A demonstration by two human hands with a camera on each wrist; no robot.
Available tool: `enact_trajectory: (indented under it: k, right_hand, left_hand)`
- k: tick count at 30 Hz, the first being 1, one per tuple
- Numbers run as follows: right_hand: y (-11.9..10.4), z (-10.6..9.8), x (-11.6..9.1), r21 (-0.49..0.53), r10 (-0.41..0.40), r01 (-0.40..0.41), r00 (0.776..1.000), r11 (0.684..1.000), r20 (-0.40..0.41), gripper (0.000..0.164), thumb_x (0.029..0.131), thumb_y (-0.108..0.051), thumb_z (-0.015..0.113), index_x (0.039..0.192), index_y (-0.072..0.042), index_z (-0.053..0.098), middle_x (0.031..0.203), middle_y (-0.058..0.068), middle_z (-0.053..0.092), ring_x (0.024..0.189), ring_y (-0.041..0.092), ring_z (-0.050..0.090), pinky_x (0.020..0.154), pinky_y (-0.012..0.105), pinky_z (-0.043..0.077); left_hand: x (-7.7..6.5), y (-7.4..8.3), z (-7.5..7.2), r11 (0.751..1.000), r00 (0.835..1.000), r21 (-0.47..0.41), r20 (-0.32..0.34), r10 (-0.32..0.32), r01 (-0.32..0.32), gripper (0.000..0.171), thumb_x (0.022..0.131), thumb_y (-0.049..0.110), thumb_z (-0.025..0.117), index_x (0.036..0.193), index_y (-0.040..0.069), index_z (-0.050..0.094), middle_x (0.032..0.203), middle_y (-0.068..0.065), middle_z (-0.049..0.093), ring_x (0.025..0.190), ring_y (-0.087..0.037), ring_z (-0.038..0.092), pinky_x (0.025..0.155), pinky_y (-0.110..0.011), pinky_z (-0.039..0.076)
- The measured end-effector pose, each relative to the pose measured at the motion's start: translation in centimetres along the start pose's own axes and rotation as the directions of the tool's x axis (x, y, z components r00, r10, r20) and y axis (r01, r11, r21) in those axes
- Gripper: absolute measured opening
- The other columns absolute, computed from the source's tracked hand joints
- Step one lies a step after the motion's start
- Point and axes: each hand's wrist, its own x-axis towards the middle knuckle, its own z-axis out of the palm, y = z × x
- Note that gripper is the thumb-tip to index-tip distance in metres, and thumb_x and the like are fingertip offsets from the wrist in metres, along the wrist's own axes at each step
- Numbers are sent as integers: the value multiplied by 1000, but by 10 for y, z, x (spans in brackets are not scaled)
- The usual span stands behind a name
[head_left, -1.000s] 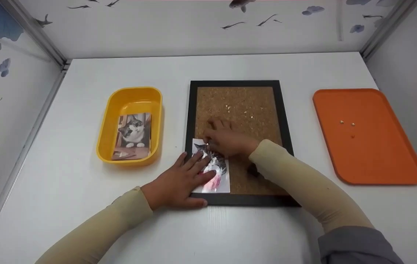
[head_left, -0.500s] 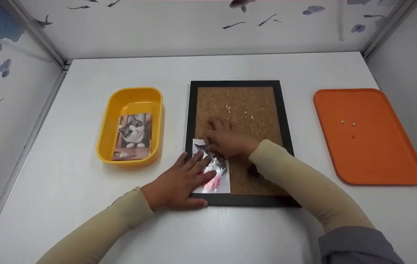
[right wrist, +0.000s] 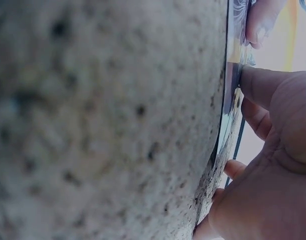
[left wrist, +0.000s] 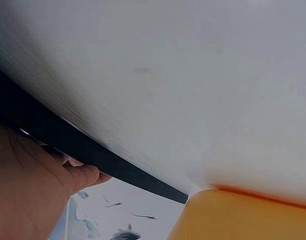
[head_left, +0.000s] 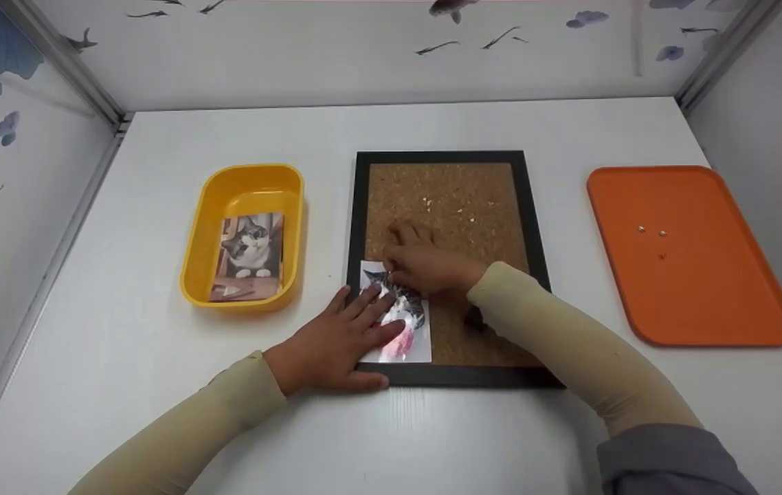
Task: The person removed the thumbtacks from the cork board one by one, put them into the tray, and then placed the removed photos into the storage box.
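A glossy cat picture (head_left: 416, 347) with a pink lower part lies in the near left corner of a black-framed cork board (head_left: 487, 330). My left hand (head_left: 332, 344) rests flat with spread fingers on the picture, its thumb along the near frame edge. My right hand (head_left: 429, 265) is at the picture's top edge, other fingers reaching onto the cork. In the right wrist view, its thumb and index finger pinch a tiny shiny push pin (right wrist: 250, 59) against the picture; the fingers hide most of it.
Left of the board stands a yellow bin (head_left: 298, 199) holding a cat photo (head_left: 251, 258). An orange tray (head_left: 700, 302) on the right bears several small pins (head_left: 662, 234). Tiny shiny specks (head_left: 427, 201) show on the upper cork. Patterned walls enclose the white table (head_left: 405, 440).
The glint of the pin between the right fingers shows less than a second ago. Both hands and the picture hold practically the same positions.
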Motion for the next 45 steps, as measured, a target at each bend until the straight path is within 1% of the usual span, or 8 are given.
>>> enact_trajectory:
  k: [10, 17, 23, 28, 32, 35, 37, 45]
  right_hand:
    - [0, 1, 0, 22, -6, 6, 1000, 1000, 6, 8, 102, -26, 55, 98, -19, 56, 160, 16, 15, 149, 40, 2, 115, 64, 2]
    - [-1, 0, 0, 38, 25, -25, 1000, 999, 13, 8, 103, -29, 55, 97, -22, 56, 162, 13, 13, 149, 39, 0, 115, 64, 1]
    - [2, -3, -2, 70, 15, -15, 1000, 997, -5, 8, 102, -29, 57, 96, -24, 57, 162, 10, 17, 150, 35, 4, 116, 62, 3]
    - [2, -6, -5, 8, -10, 10, 1000, 1000, 1, 10, 103, -30, 53, 103, -22, 58, 161, 11, 21, 150, 35, 8, 116, 62, 9]
    - [-1, -6, -7, -79, -50, 50, 999, 996, 1, 21, 104, -29, 50, 120, -18, 60, 160, 10, 24, 149, 33, 10, 116, 61, 9]
    - [-3, -6, -7, -129, -79, 77, 997, 989, -9, 25, 104, -29, 51, 124, -18, 60, 158, 8, 28, 149, 31, 11, 117, 60, 9]
    - [-3, -6, -8, -140, -97, 93, 995, 986, -18, 24, 103, -29, 51, 122, -19, 61, 156, 6, 30, 148, 29, 12, 117, 61, 10]
    - [-5, -7, -10, -138, -155, 148, 987, 979, -42, 11, 99, -26, 54, 96, -20, 63, 152, 5, 36, 147, 27, 17, 116, 62, 10]
  left_hand:
    - [-1, 0, 1, 1000, 1000, 13, -1, 7, -7, 85, 90, 79, 29, 160, 32, 19, 167, -4, 2, 152, -29, -5, 118, -59, 4]
    - [-2, -1, -1, 1000, 1000, 2, 9, 4, -4, 84, 90, 79, 29, 160, 33, 16, 167, -2, 0, 152, -28, -6, 118, -58, 2]
    - [-2, -1, -2, 1000, 1000, -3, 12, 2, -2, 84, 90, 79, 30, 160, 33, 16, 167, -2, 0, 152, -28, -6, 117, -59, 3]
    - [-2, 1, 0, 1000, 1000, -3, 17, 0, 0, 84, 90, 79, 29, 160, 35, 13, 167, -1, -4, 152, -29, -7, 117, -58, 2]
    - [-2, 1, 0, 1000, 999, 1, 32, -5, 5, 84, 90, 80, 27, 160, 36, 11, 166, 0, -5, 151, -28, -8, 117, -57, 0]
    - [-2, 1, -1, 1000, 999, -3, 34, -7, 7, 84, 90, 80, 28, 159, 36, 11, 166, 0, -4, 151, -28, -8, 117, -57, 0]
    - [-2, 1, -1, 1000, 999, -8, 34, -7, 8, 84, 90, 80, 28, 159, 37, 10, 167, 0, -3, 151, -28, -8, 117, -57, 0]
    - [0, -1, 0, 1000, 999, -5, 39, -13, 13, 84, 89, 81, 28, 159, 37, 10, 166, 0, -3, 151, -27, -9, 117, -57, 0]
